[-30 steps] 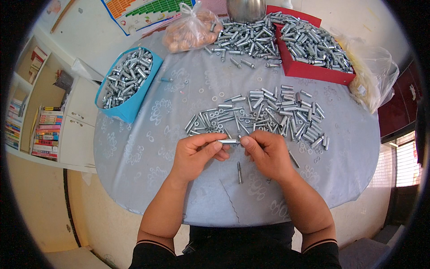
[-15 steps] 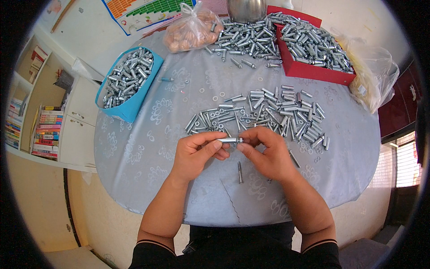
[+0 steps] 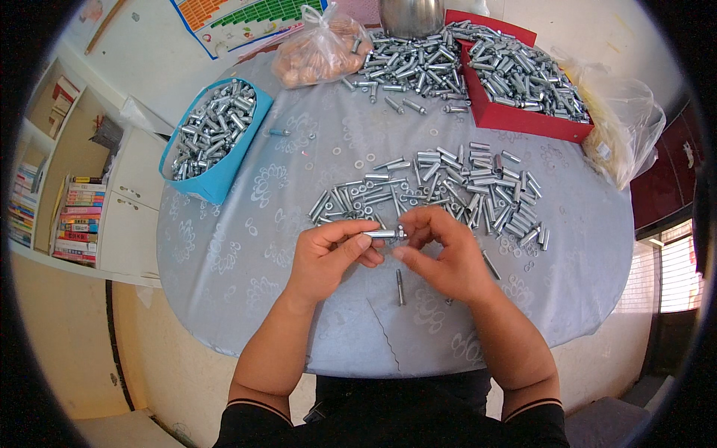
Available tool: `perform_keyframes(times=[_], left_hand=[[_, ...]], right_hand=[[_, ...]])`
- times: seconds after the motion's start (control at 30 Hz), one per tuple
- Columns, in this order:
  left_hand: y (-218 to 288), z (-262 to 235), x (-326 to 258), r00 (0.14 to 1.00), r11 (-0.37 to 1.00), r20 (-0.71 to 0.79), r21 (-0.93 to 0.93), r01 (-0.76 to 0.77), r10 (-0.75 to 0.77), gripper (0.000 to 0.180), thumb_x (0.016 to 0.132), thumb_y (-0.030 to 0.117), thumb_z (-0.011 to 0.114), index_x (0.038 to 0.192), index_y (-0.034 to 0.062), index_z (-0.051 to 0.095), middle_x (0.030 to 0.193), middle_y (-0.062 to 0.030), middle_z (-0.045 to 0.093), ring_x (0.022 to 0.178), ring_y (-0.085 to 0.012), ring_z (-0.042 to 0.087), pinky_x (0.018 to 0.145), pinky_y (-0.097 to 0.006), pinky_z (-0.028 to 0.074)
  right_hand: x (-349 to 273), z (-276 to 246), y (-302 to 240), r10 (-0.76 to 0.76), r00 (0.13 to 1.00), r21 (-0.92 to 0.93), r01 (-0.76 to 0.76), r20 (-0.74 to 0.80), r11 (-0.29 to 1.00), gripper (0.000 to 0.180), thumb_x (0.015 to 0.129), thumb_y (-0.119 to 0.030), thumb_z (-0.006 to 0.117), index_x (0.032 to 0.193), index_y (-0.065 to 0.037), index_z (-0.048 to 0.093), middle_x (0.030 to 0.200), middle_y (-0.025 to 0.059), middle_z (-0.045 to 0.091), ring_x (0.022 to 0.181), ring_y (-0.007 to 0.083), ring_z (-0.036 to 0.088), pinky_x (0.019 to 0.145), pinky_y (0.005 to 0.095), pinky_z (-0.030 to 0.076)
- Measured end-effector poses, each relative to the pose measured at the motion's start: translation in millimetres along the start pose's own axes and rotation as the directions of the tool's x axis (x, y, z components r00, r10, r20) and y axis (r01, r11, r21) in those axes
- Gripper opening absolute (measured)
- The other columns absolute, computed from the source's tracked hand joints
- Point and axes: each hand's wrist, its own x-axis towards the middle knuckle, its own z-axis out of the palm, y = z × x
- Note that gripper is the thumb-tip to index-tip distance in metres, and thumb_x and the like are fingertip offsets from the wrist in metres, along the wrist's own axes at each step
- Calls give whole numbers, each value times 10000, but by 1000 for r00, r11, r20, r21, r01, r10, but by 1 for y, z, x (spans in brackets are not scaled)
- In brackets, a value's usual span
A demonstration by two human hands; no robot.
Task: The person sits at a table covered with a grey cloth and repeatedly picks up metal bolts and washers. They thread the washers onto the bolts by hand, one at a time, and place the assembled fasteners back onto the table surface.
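Over the near middle of the table, my left hand (image 3: pixel 320 257) pinches a silver sleeve anchor bolt (image 3: pixel 382 234) between thumb and fingers. The anchor lies sideways, its nut end pointing right. My right hand (image 3: pixel 449 254) is at that end, thumb and forefinger apart around the nut, apparently not gripping it. A single bolt (image 3: pixel 401 288) lies on the cloth just below the hands. Beyond them spreads a loose pile of metal sleeves, bolts, nuts and washers (image 3: pixel 485 183), partly hidden behind my fingers.
A blue box (image 3: pixel 216 187) full of anchors stands at the left. At the back right is a red box (image 3: pixel 523 123) heaped with anchors, beside another pile (image 3: pixel 418 63). A bag of round brown items (image 3: pixel 317 56) and a clear plastic bag (image 3: pixel 624 127) flank these on the grey tablecloth (image 3: pixel 231 299).
My right thumb and forefinger have parted from the nut end, leaving the nut more visible. My left hand keeps the anchor in the same place.
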Motion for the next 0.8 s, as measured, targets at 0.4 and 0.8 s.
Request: perform_keyframes(times=[0.4,0.8], left_hand=[[2,2,-1,1000,1000,8,-2,2,-2,236,931,32,577,1145,-55,621,959,-171,684,812,-227,696,700,-318,593],[-2,1,-1,1000,999,9,25,-24,24,256,918,39,604,1158,-48,627,979,-170,690,823,-217,694,708,-312,591]], right_hand=[[-2,-4,0,152,988,-4,-152,27,988,137,830,-89,724,909,4,662,757,56,629,670,114,567,619,274,481],[-2,0,5,253,964,217,-264,80,940,161,858,-75,704,994,2,665,830,19,650,750,65,571,667,232,482]])
